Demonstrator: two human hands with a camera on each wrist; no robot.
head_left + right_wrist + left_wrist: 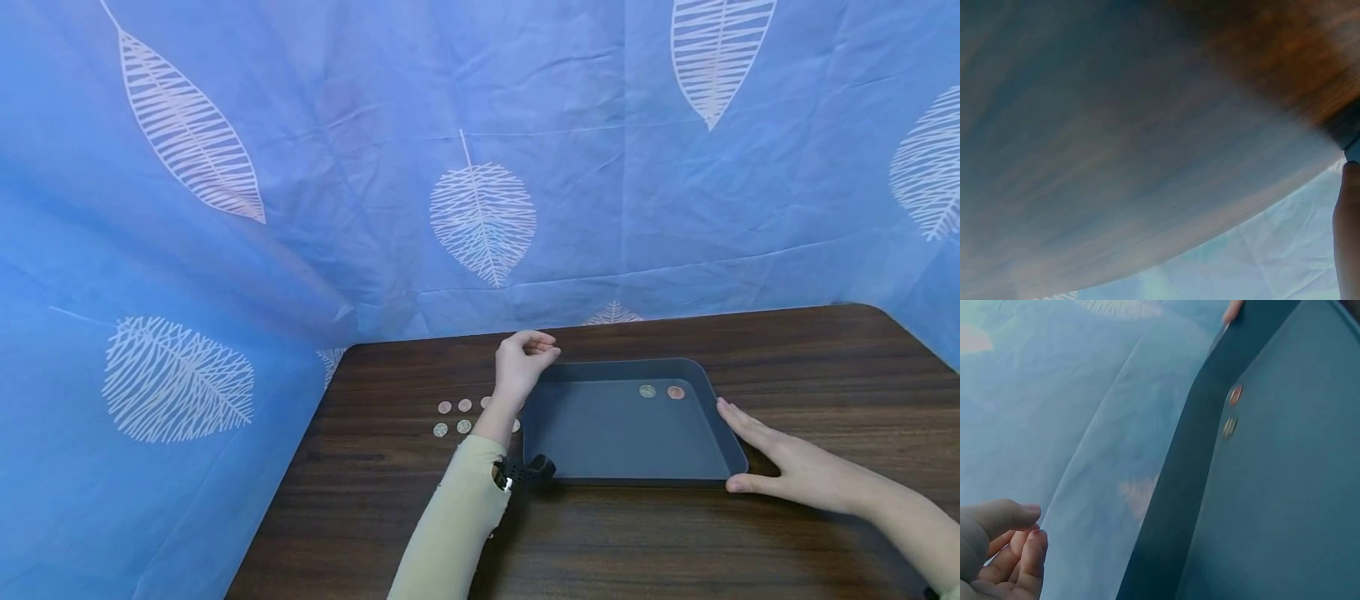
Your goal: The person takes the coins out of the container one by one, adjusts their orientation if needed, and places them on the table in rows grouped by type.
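Observation:
A dark grey rectangular tray lies on the table, with a silver-coloured coin and a copper-coloured coin near its back right corner. My left hand is raised by the tray's back left corner, its fingers curled and the thumb close to the fingertips. In the left wrist view no coin shows at those fingertips; whether something is hidden there I cannot tell. My right hand rests against the tray's right side, thumb at the front corner, fingers extended along the edge.
Left of the tray, several coins lie in two rows on the brown wooden table, some partly covered by my left forearm. A black strap device sits on the left wrist. Behind the table hangs a blue leaf-patterned cloth.

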